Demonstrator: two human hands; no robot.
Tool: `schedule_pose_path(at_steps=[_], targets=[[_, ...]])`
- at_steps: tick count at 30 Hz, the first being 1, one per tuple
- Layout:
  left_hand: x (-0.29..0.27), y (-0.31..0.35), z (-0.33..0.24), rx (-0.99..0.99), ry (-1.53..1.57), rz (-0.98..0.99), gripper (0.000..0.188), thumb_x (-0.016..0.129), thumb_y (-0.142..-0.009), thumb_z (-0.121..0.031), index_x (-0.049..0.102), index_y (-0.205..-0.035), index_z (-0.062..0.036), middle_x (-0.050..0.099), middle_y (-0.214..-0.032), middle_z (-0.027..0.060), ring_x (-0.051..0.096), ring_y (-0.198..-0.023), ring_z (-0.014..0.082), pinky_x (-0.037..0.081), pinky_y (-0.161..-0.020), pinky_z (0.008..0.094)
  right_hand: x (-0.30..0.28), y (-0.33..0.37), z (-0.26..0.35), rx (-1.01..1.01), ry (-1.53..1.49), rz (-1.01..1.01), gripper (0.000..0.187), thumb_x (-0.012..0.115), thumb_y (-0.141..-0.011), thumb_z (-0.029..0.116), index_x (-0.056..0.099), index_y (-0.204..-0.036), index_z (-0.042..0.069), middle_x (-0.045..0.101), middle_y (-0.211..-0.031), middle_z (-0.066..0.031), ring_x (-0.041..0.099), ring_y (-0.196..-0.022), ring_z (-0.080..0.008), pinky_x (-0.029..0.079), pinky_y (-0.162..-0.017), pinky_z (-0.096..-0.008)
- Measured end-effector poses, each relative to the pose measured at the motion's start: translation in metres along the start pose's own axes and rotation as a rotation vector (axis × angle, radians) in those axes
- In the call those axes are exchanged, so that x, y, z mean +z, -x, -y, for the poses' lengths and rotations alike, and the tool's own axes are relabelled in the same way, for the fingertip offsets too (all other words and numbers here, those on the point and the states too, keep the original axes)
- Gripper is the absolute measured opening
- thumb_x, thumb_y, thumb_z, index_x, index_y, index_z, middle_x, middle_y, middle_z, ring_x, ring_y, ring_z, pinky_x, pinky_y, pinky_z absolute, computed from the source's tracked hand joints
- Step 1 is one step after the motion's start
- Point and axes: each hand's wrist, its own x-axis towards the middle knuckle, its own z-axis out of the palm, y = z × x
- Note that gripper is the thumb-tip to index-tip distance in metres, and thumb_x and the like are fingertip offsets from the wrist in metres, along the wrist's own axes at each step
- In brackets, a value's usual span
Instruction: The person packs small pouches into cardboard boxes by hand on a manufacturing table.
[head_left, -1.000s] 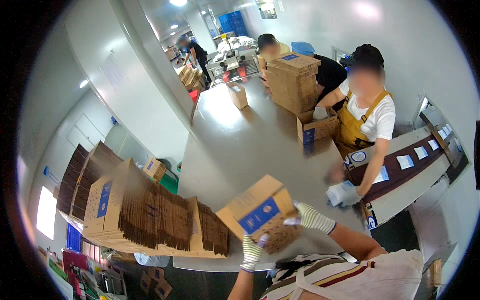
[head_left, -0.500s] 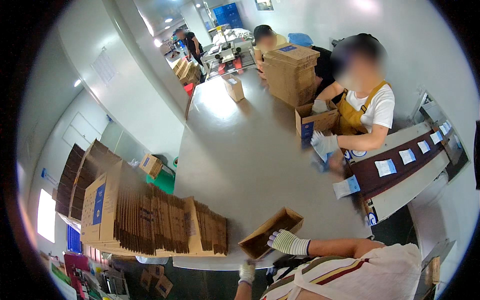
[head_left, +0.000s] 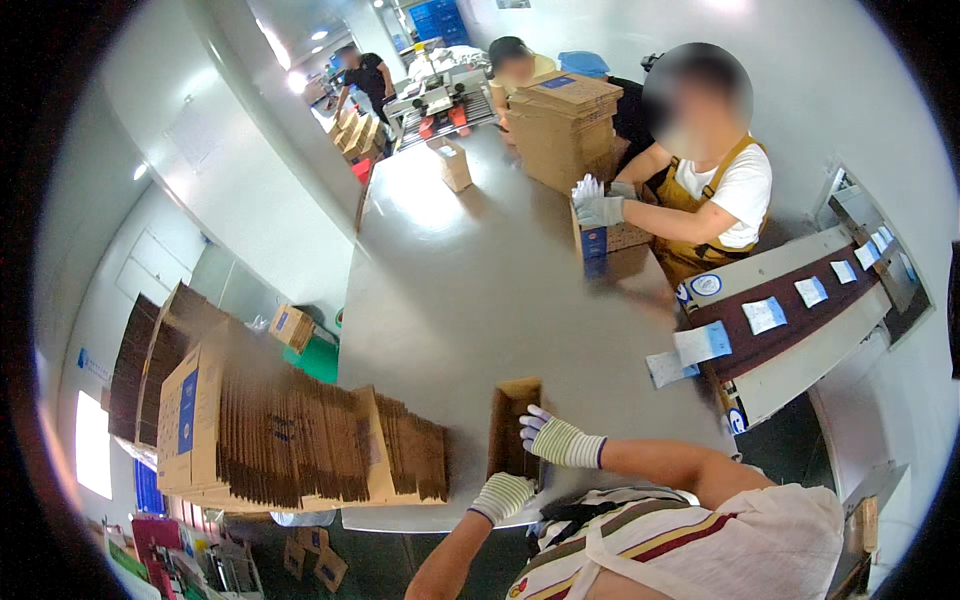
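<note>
A narrow open-topped cardboard box (head_left: 508, 402) stands near the front edge of the metal table, its long side running away from me. My right hand (head_left: 563, 442), in a white-and-green striped glove, hooks its fingers over the right wall of this box. At the near end, my left hand (head_left: 503, 497), gloved the same way, grips the box, with its fingertips partly hidden. Inside, the box looks dark and brown; nothing can be made out in it.
Folded cartons (head_left: 290, 440) stand in a long row on the left. Across the table (head_left: 440, 300), a co-worker handles a box (head_left: 620, 238) beside stacked cartons (head_left: 565, 130). White-and-blue packets (head_left: 765, 315) lie on a conveyor (head_left: 745, 290) at right; two overlap at its end.
The cardboard box has turned from slanting to pointing straight away from me. My left hand has come up onto its near end. Another packet has reached the conveyor's end.
</note>
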Motion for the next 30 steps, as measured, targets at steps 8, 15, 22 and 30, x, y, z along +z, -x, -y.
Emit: schedule_pose_path(at_steps=[8, 15, 22, 30], targets=[[0.012, -0.007, -0.010, -0.122, 0.052, -0.240, 0.028, 0.056, -0.082, -0.031, 0.061, -0.091, -0.0049, 0.064, -0.076, 0.0136, 0.063, -0.067, 0.0310, 0.050, -0.061, 0.0424, 0.014, -0.001, -0.002, 0.195, -0.105, 0.041, 0.022, 0.047, -0.086, 0.019, 0.062, -0.099, 0.008, 0.055, -0.120, -0.0089, 0.038, -0.125, -0.0292, 0.028, -0.106, -0.0489], [0.004, -0.006, -0.021, -0.218, 0.048, -0.212, 0.030, 0.058, -0.080, -0.034, 0.060, -0.090, -0.0058, 0.064, -0.076, 0.0133, 0.063, -0.067, 0.0293, 0.050, -0.060, 0.0407, 0.004, -0.012, -0.003, 0.182, -0.106, 0.079, 0.021, 0.047, -0.086, 0.018, 0.063, -0.095, 0.007, 0.056, -0.117, -0.0075, 0.039, -0.123, -0.0275, 0.034, -0.103, -0.0450], [0.001, -0.012, -0.021, -0.231, 0.042, -0.183, 0.022, 0.054, -0.082, -0.027, 0.060, -0.084, -0.0061, 0.064, -0.074, 0.0148, 0.064, -0.065, 0.0303, 0.050, -0.059, 0.0412, 0.003, -0.003, 0.000, 0.219, -0.070, -0.082, 0.024, 0.045, -0.086, 0.018, 0.061, -0.100, 0.006, 0.050, -0.125, -0.0111, 0.037, -0.125, -0.0293, 0.031, -0.104, -0.0462], [-0.014, -0.006, -0.035, -0.457, 0.269, -0.277, 0.049, 0.058, -0.081, -0.029, 0.045, -0.114, 0.0040, 0.062, -0.065, 0.0201, 0.062, -0.059, 0.0364, 0.049, -0.055, 0.0457, 0.005, 0.066, 0.016, 0.488, -0.439, -0.089, 0.044, 0.063, -0.073, 0.020, 0.052, -0.113, 0.007, 0.043, -0.130, -0.0177, 0.041, -0.121, -0.0344, 0.035, -0.101, -0.0438]])
